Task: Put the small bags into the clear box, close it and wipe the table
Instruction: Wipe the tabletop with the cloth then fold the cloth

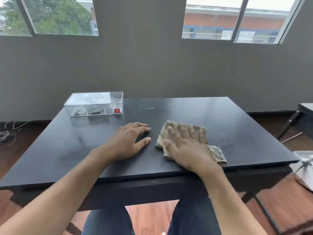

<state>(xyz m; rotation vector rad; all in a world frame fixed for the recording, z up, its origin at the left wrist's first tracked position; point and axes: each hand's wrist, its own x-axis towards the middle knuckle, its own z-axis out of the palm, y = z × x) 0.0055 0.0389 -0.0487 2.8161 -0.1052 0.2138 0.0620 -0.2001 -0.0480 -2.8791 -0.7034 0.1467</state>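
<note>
A clear box [94,103] with a red sticker stands closed at the far left corner of the black table [228,119]; small bags show dimly through its walls. My right hand [188,146] lies flat, fingers spread, pressing a beige patterned cloth [217,154] onto the table near the front edge. The cloth sticks out beyond the fingertips and to the right of the palm. My left hand [130,141] rests palm down on the bare table just left of the cloth, holding nothing.
A grey wall with windows runs behind the table. Loose cables [6,133] lie on the wooden floor at the left. A tripod leg [290,122] and a white object [303,167] sit to the right of the table.
</note>
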